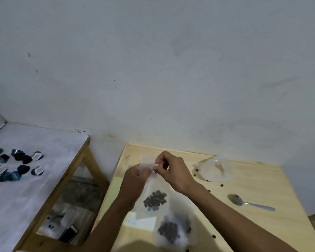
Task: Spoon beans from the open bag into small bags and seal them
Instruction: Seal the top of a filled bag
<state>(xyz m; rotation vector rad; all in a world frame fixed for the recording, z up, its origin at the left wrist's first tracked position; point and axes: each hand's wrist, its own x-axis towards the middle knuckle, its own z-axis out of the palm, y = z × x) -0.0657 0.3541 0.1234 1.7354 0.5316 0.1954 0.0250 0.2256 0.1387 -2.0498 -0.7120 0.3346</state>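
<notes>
Nearest you: filled small bag [169,231] of beans lies at the tabletop [262,233] near edge.
Hands: your left hand [135,180] and right hand [173,171] both pinch the top of a small bag [153,197] that holds beans, lifted over the tabletop's left side.
Progress: sealing looks underway; not finished.
Spoon [249,202]: idle, towards the right edge.
Open bag [215,170]: near the far edge, seemingly almost empty, loose beans around it.

Two hands hold a small bag [154,193] above a table [262,233].
Beans [155,198] sit in its bottom; a second filled bag [171,231] lies nearer, a spoon [249,202] right, an open bag [215,170] behind it.
</notes>
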